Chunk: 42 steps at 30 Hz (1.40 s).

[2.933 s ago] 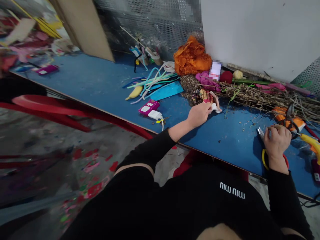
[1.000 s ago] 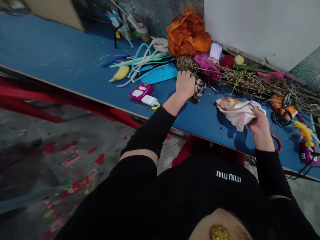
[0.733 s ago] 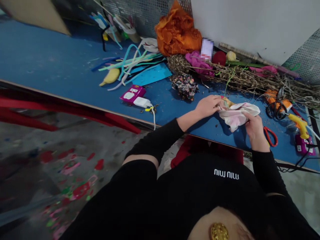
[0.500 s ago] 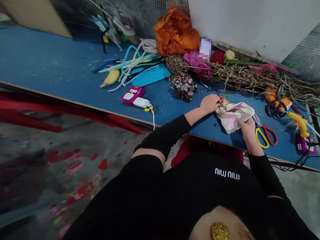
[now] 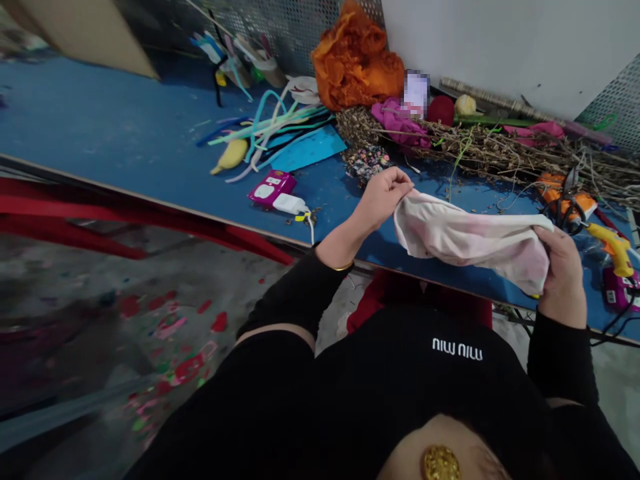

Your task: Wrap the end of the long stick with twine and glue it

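Note:
A white cloth with pale pink stains [image 5: 470,237] is stretched between both hands above the front edge of the blue table [image 5: 100,133]. My left hand [image 5: 383,197] pinches its upper left corner between thumb and fingers. At the other end, my right hand [image 5: 563,267] grips the cloth's right side. The cloth sags a little in the middle and covers the scissors except for a bit of yellow handle [image 5: 536,295]. Behind my left hand lies a dark clump with colourful specks [image 5: 367,161], partly hidden by the fingers.
Dried branches [image 5: 500,153] run along the back, beside crumpled orange paper [image 5: 355,63]. Pipe cleaners [image 5: 270,127], a yellow balloon-like object [image 5: 233,155] and a purple power socket [image 5: 273,188] lie left. A yellow glue gun [image 5: 613,247] and black-handled shears [image 5: 570,207] lie right.
The bunched cloth has been pulled out wide and lifted. My left hand moved left and my right hand moved right. The small tan and red item near my left fingers no longer shows.

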Available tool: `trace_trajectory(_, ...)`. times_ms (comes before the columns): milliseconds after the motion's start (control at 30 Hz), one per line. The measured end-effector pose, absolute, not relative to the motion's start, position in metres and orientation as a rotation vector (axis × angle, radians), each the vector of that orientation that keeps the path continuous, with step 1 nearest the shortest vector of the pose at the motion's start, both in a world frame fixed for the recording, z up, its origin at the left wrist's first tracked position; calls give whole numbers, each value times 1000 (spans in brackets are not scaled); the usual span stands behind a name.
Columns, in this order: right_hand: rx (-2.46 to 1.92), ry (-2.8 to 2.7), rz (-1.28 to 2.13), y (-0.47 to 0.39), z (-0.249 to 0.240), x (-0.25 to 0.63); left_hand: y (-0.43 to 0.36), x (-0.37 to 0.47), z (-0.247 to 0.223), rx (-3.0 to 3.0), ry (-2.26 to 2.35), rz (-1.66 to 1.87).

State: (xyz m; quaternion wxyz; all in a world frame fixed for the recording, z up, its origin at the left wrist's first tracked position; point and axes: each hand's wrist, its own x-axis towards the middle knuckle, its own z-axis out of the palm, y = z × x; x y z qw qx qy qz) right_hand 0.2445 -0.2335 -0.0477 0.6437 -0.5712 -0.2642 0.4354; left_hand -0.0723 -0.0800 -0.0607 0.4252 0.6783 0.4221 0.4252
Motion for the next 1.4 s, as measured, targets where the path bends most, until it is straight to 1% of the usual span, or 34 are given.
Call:
trace_trajectory(100, -1366, -653, 1029, -219, -35, 249, -78, -74, -65, 1792, 1150, 1084)
trace_trajectory(167, -1417, -736, 972, -198, -30, 246, -66, -71, -74, 1872, 1234, 1106)
trace_trajectory(267, -1586, -867, 769, -155, -33, 243, -37, -64, -92, 1927, 1395, 1161)
trace_trajectory(400, -1755, -840, 455, -111, -48, 248, -3, -56, -110, 1988, 1561, 1196)
trace_trajectory(467, -1851, -963, 188, -113, -56, 251, 1, -59, -111, 2045, 1608, 1175)
trace_trajectory(533, -1873, -1219, -58, -134, -64, 249, -11, -65, -108, 2158, 1630, 1161)
trace_trajectory(600, -1774, -1506, -142, -169, -74, 243, -36, -74, -103, 2323, 1600, 1123)
trace_trajectory(700, -1650, -1908, -82, -221, -93, 230, -87, -82, -102, 2461, 1358, 791)
trace_trajectory(767, -1644, -2104, -54, -243, -106, 222, -115, -80, -108, 2515, 1165, 607)
trace_trajectory(833, -1702, -2201, -73, -250, -117, 216, -130, -72, -116, 2584, 1098, 532)
trace_trajectory(933, -1793, -2206, -59, -241, -124, 213, -130, -62, -122, 2643, 1089, 438)
trace_trajectory(1000, -1809, -2104, 10, -232, -122, 215, -122, -62, -119, 2635, 1070, 434)
trace_trajectory(1167, -1638, -1572, 247, -224, -107, 229, -110, -93, -98, 2417, 1039, 661)
trace_trajectory(1233, -1593, -1488, 283, -227, -102, 237, -109, -109, -92, 2332, 1029, 707)
trace_trajectory(1300, -1600, -1651, 296, -234, -96, 245, -111, -121, -90, 2313, 972, 673)
trace_trajectory(1400, -1629, -2091, 315, -246, -82, 256, -112, -126, -92, 2332, 862, 535)
